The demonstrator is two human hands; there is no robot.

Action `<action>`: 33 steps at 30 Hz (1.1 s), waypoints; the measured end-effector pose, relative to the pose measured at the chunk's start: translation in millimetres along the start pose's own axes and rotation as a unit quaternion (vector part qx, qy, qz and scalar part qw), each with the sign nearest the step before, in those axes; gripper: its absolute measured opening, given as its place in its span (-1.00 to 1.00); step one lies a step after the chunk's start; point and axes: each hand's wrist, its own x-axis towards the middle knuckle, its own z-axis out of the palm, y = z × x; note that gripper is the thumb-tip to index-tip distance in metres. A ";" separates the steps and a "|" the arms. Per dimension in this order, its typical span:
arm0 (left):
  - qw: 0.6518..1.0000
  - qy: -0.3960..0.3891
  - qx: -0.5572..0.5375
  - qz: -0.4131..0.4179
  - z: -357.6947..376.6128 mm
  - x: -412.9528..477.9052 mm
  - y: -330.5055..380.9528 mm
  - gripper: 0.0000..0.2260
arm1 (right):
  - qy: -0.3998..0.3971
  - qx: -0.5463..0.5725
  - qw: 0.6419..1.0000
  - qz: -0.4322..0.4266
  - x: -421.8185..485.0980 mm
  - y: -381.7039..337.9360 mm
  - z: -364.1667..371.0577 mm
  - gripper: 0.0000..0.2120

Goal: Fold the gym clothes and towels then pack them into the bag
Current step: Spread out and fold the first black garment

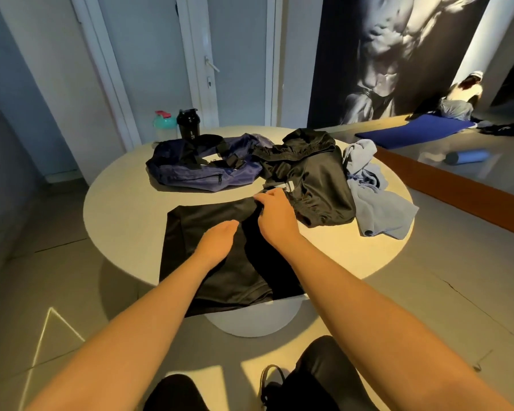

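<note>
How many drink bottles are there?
2. A teal bottle with a pink lid and a black shaker bottle stand side by side behind the navy bag, at the far side of the table. No others show.

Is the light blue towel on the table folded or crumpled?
Crumpled: the light blue towel lies in a wrinkled heap at the right edge of the table.

On the round table I count two black garments, one navy fabric gym bag, one pale blue towel and two plastic shaker bottles.
</note>
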 end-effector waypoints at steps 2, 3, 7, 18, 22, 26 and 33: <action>0.983 -0.009 -0.173 -0.052 -13.5 -10.3 3.3 -0.54 | -0.105 0.073 0.991 -0.025 -0.4 -25.0 7.9 -0.49; 0.972 0.007 -0.223 -0.073 -19.5 -12.7 0.3 -0.51 | -0.203 0.154 0.967 -0.020 -4.4 -37.2 10.2 -0.45; 0.991 0.045 -0.098 -0.085 -39.8 -18.9 -29.1 -0.45 | -0.272 0.209 0.939 0.007 -16.3 -39.2 24.2 -0.43; 1.000 -0.010 -0.009 -0.003 -19.9 -20.0 -28.4 -0.25 | -0.296 -0.150 0.943 -0.030 -26.7 23.7 40.6 -0.49; 0.997 -0.016 -0.075 0.016 -16.1 -2.7 -21.3 -0.31 | -0.184 -0.207 0.961 0.003 -11.3 33.7 37.6 -0.56; 0.992 0.053 -0.104 0.040 -14.5 -2.7 -27.1 -0.53 | -0.070 -0.093 0.993 0.004 -21.2 11.8 44.7 -0.46; 0.982 0.119 0.125 0.080 -30.3 -12.5 -70.3 -0.71 | -0.098 -0.191 0.977 0.018 -35.1 -12.7 64.7 -0.64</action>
